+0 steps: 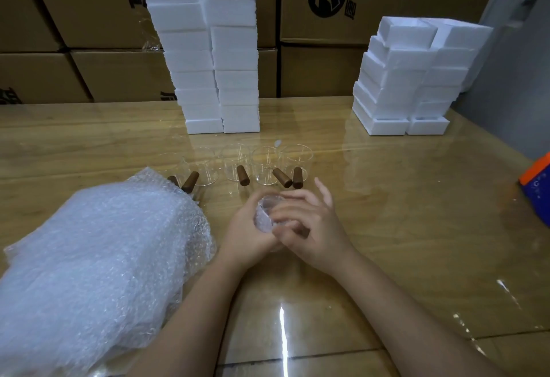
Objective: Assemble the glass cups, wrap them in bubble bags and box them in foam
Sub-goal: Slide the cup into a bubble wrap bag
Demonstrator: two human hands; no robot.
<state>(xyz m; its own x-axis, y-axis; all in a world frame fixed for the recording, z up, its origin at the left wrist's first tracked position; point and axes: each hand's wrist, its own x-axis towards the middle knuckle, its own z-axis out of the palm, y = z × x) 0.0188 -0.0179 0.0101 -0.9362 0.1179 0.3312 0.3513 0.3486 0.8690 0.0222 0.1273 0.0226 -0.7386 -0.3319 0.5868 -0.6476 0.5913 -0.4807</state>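
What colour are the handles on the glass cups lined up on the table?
The handles are dark brown; head view.

Your left hand and right hand grip one glass cup between them over the bench. Just beyond stands a row of glass cups with brown wooden handles. A heap of bubble bags lies at your left. A tall foam stack and a lower foam stack stand at the rear, before cardboard cartons.
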